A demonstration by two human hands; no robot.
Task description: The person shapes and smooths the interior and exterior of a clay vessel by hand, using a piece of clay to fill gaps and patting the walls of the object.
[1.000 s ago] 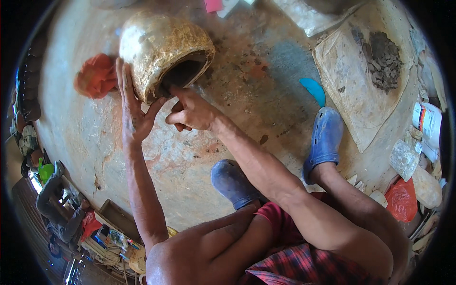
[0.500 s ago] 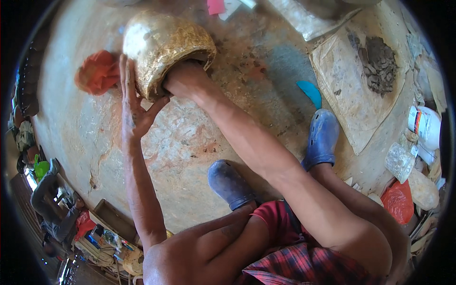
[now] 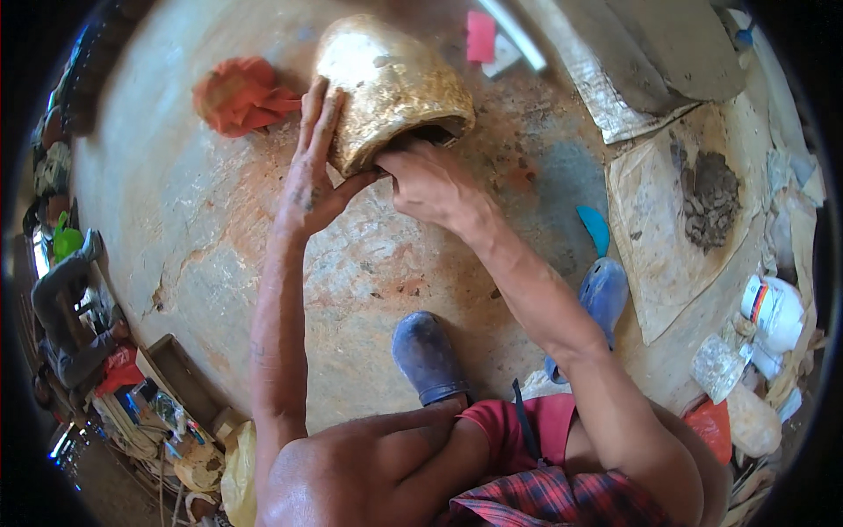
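Observation:
A hollow, rounded pot-like vessel (image 3: 386, 83), coated in patchy gold and yellow, lies tilted on the floor at the far middle. Its dark mouth faces me. My left hand (image 3: 314, 180) rests along the vessel's left side, fingers stretched up the wall and thumb spread below the rim. At the mouth, my right hand (image 3: 430, 184) is curled closed, its foremost part just inside the lower rim. Whatever its fingers hold, if anything, is hidden. Left of the vessel sits a crumpled orange-red cloth or bag (image 3: 235, 98).
A teal curved scraper-like piece (image 3: 594, 230) lies beyond my right blue clog (image 3: 603, 303). Right of it, dark clay lumps (image 3: 709, 202) sit on a sheet (image 3: 654, 237). A white container (image 3: 773, 312) stands among clutter at right. A person's arm (image 3: 75, 356) shows at left.
My right hand has drawn back from deep inside the vessel to its mouth. The left hand stays against the vessel's side. The whole view has shifted.

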